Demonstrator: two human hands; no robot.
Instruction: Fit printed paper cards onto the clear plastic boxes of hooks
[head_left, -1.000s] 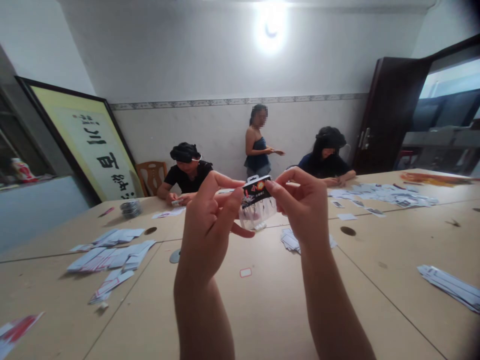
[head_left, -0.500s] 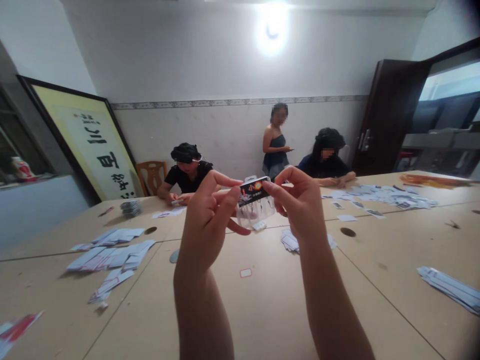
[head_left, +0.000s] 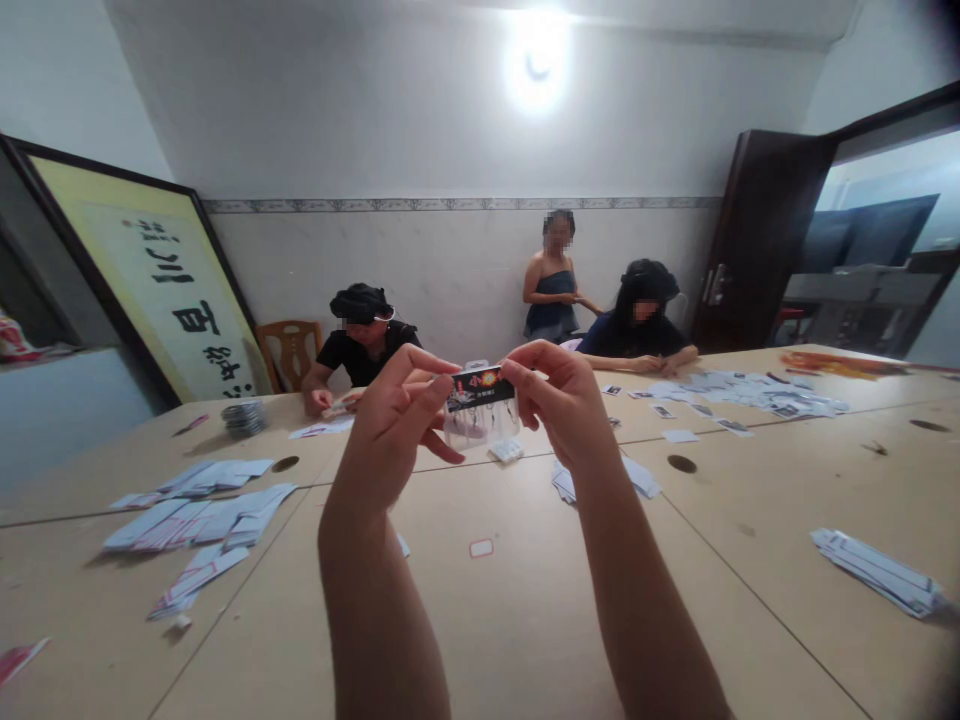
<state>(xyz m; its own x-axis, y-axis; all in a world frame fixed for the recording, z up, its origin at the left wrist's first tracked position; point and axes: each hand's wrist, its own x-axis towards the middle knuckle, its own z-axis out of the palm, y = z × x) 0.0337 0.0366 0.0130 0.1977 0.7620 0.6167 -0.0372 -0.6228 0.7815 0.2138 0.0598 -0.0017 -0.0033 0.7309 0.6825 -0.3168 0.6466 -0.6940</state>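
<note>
I hold a small clear plastic packet (head_left: 480, 415) with a black printed label card across its top, raised in front of me above the table. My left hand (head_left: 394, 430) pinches its left end between thumb and fingers. My right hand (head_left: 564, 405) pinches the right end the same way. Both forearms rise from the bottom of the view. What is inside the clear part is too small to make out.
A large tan table (head_left: 525, 620) carries piles of white cards at the left (head_left: 199, 510), centre (head_left: 637, 478), far right (head_left: 874, 572) and back (head_left: 739, 392). Two people (head_left: 360, 345) sit across it; a third person (head_left: 555, 280) stands by the wall. A framed panel (head_left: 150, 290) leans left; a door (head_left: 750, 240) stands open right.
The view has turned slightly, so my hands and the packet sit lower and further left in the picture. The standing person has walked to the right, behind the seated one.
</note>
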